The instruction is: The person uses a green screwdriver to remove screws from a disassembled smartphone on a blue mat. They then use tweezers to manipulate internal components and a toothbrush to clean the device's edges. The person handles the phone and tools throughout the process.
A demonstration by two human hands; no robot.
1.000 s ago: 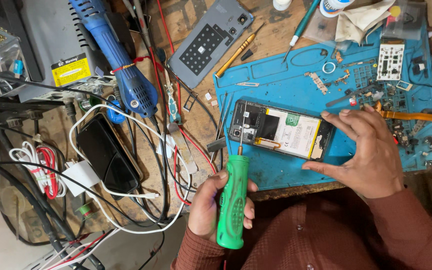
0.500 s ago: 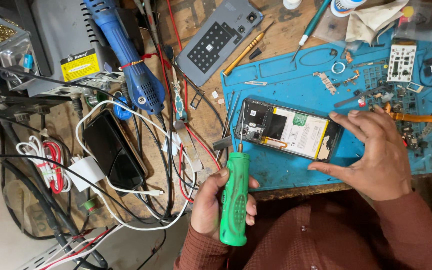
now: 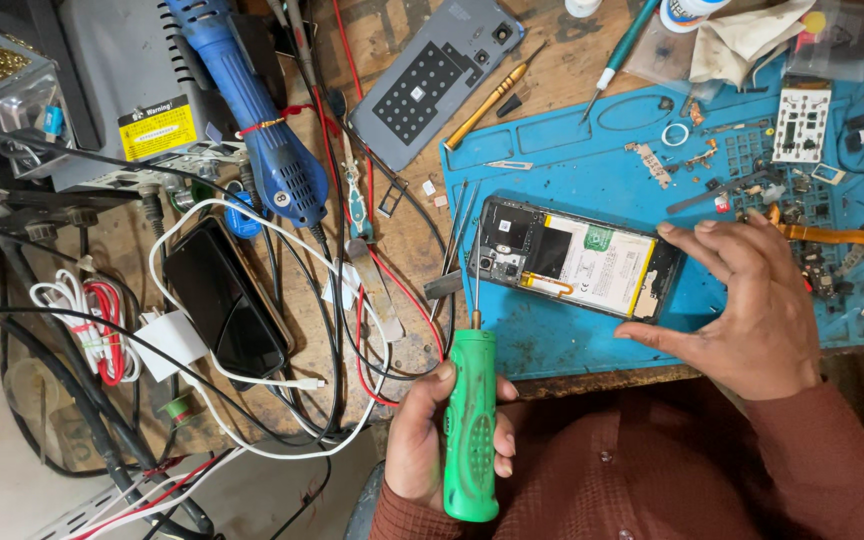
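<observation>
Opened phone under a screwdriver on a blue repair mat

The left hand (image 3: 442,440) is closed around a green-handled screwdriver (image 3: 471,430), whose thin shaft points away, its tip at the near left end of the opened phone (image 3: 577,258). The right hand (image 3: 752,300) steadies the phone's right end with thumb and fingers spread against its edges. The phone lies on the blue mat (image 3: 572,150), with a grey back cover (image 3: 437,75) far left of it and a black phone (image 3: 222,300) among cables further left.

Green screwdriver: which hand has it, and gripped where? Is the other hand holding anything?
Left hand grips the green screwdriver by its handle. Right hand steadies the opened phone at its right end.
</observation>
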